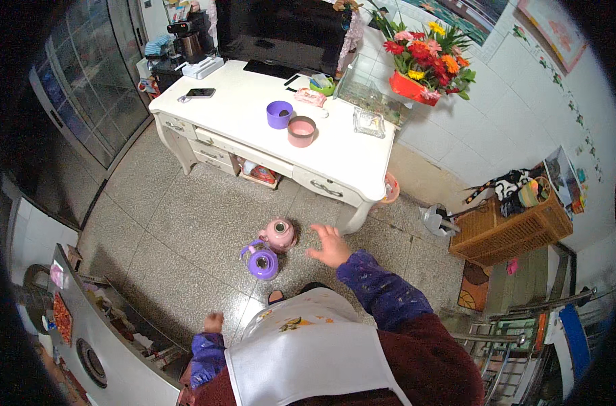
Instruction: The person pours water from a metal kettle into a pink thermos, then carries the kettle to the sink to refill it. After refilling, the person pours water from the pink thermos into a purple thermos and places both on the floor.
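My right hand (331, 247) reaches out over the floor, fingers apart and holding nothing. Just left of it stands a pink vacuum flask (278, 234), its round mouth uncovered. A purple vacuum flask (262, 263) with a side handle stands nearer to me, close against the pink one; its mouth is uncovered too. My left hand (214, 323) hangs low at my left side with its fingers curled, and I cannot see into the palm. On the white desk (227, 101) are a purple cup-shaped container (279, 114) and a pink one (301, 132) with a dark rim.
The desk also bears a phone (201, 93), a wipes packet (310, 97), a glass ashtray (369, 123) and a television (282, 35). A glass tank (371, 94) adjoins it. To the right stands a wicker cabinet (511, 228); a gas stove (120, 360) is at lower left.
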Tool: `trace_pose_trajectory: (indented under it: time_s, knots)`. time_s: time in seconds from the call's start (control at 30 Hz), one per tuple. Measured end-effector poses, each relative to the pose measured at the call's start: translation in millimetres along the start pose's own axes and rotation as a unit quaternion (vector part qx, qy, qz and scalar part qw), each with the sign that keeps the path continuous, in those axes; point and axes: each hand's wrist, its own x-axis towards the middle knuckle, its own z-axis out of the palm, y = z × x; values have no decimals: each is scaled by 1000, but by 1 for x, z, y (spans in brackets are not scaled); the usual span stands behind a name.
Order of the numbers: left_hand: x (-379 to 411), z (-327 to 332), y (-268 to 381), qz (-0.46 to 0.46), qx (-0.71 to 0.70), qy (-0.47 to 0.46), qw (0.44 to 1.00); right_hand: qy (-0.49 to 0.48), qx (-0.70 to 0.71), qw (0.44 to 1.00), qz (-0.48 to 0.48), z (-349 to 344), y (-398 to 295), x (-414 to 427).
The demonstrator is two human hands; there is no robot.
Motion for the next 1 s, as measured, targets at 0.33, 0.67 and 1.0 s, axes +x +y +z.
trace_pose_trajectory:
  time_s: [0.33, 0.67, 1.0]
  knots:
    - [70, 40, 222, 30, -165, 149, 974, 79, -73, 991, -78, -70, 77, 286]
    - [-1, 131, 325, -114, -170, 229, 952, 32, -287, 926, -244, -51, 130, 497]
    - [24, 128, 392, -76, -152, 245, 954, -8, -134, 831, -540, -46, 68, 444]
